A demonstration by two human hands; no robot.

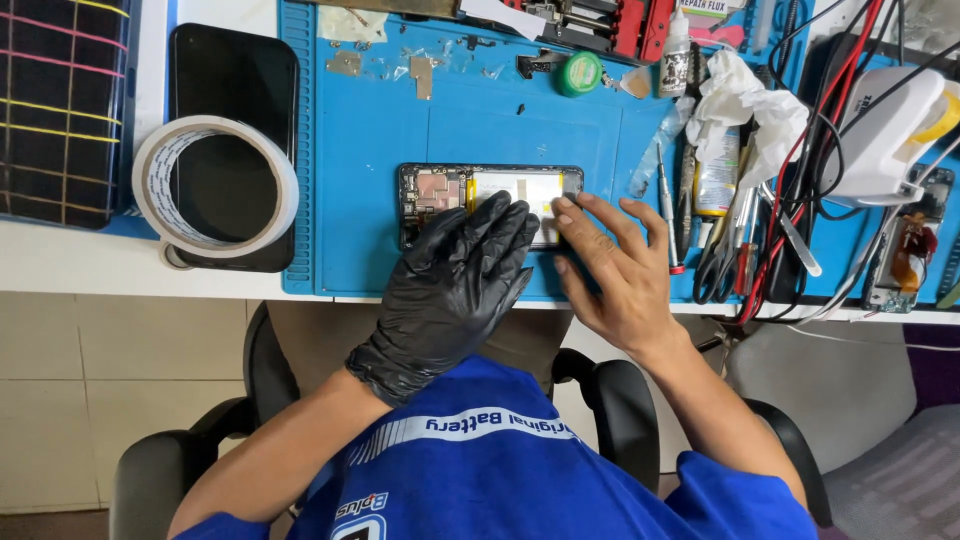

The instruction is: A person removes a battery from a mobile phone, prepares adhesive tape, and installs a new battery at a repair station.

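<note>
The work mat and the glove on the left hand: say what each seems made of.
Work mat: likely silicone or rubber, matte blue, with moulded ridges and tray pockets. Glove on the left hand: thin nitrile or latex by its look, black, slightly glossy, wrinkling over the knuckles.

A white bench (80,265) runs across the top, a blue mat (400,150) covering its middle. Below its front edge lies a beige tiled floor (70,400). A black chair (150,470) with armrests stands at the bench. Light is even.
</note>
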